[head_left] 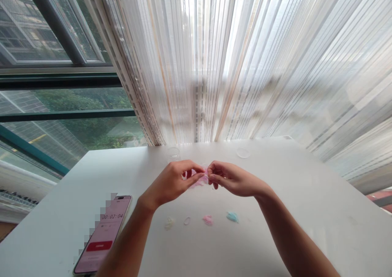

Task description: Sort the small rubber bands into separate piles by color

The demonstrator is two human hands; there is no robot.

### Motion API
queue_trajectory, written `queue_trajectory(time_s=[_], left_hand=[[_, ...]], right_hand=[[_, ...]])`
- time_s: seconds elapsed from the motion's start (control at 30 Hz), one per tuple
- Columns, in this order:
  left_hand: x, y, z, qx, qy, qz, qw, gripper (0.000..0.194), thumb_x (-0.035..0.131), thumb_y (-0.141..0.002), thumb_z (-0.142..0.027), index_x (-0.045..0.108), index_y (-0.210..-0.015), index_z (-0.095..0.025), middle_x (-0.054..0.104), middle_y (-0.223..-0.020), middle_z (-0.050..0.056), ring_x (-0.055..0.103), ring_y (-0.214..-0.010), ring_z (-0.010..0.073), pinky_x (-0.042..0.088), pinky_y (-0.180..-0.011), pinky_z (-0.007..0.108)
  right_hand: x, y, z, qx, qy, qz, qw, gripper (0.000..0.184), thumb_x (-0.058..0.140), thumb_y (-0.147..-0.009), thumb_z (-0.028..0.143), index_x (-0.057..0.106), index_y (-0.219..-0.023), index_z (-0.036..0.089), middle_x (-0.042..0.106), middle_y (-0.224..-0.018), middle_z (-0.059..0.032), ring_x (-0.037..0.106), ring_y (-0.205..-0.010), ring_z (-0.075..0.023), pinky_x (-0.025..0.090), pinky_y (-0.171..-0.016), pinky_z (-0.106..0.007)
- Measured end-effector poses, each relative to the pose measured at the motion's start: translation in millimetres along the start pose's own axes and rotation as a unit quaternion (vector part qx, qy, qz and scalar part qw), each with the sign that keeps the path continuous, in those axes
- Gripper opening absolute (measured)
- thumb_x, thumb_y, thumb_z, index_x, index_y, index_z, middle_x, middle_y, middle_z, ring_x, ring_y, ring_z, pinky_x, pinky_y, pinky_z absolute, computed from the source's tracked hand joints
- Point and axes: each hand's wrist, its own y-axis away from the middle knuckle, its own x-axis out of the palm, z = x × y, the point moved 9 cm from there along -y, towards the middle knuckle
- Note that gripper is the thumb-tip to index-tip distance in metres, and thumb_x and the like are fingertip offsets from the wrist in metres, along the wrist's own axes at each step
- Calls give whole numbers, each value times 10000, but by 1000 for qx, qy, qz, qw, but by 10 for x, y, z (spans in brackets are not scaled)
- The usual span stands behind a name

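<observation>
Fingers of our left hand (173, 182) and right hand (234, 179) are pinched nearly tip to tip; whether they grip anything, we cannot tell. The pink pile (200, 181) lies just by the fingertips, nearer our left hand, its long axis unclear. Our smaller pink cluster (208, 220) sits closer to us.

Two hands (204, 175) above white table (306, 211), phone (102, 236) (timer running)
</observation>
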Motion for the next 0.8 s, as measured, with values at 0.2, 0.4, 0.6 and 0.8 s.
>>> queue_trajectory(time_s=[0.2, 0.4, 0.6, 0.8], left_hand=[[-16, -2, 37, -11, -12, -7, 1000, 166, 618, -934, -328, 750, -967, -232, 742, -852, -7, 593, -690, 115, 446, -653, 235], [-42, -6, 76, -24, -13, -15, 1000, 218, 602, -933, -361, 752, -964, -205, 747, -849, 18, 605, -686, 131, 458, -640, 243], [-26, 2, 46, -26, -14, -13, 999, 217, 591, -929, -358, 736, -959, -199, 735, -839, 21, 605, -666, 130, 468, -610, 236], [-15, 1, 43, -27, -15, -11, 999, 171, 610, -917, -323, 728, -950, -205, 728, -832, 7, 599, -655, 122, 471, -618, 231]], right_hand=[[-66, -10, -7, 5, -3, -28, 1000, 185, 525, -986, 361, 546, -944, 182, 627, -838, -28, 601, -762, -146, 489, -667, -276], [-196, 36, 150, -20, 56, -88, 994, 159, 593, -945, 343, 594, -960, 184, 633, -890, -31, 603, -762, -139, 507, -682, -276], [-152, 43, 232, -30, 136, -118, 983, 160, 646, -901, 356, 650, -931, 200, 679, -887, -39, 609, -740, -147, 516, -646, -278], [-124, 20, 229, -34, 165, -128, 977, 124, 623, -916, 310, 687, -900, 205, 697, -832, -22, 603, -712, -136, 498, -633, -261]])
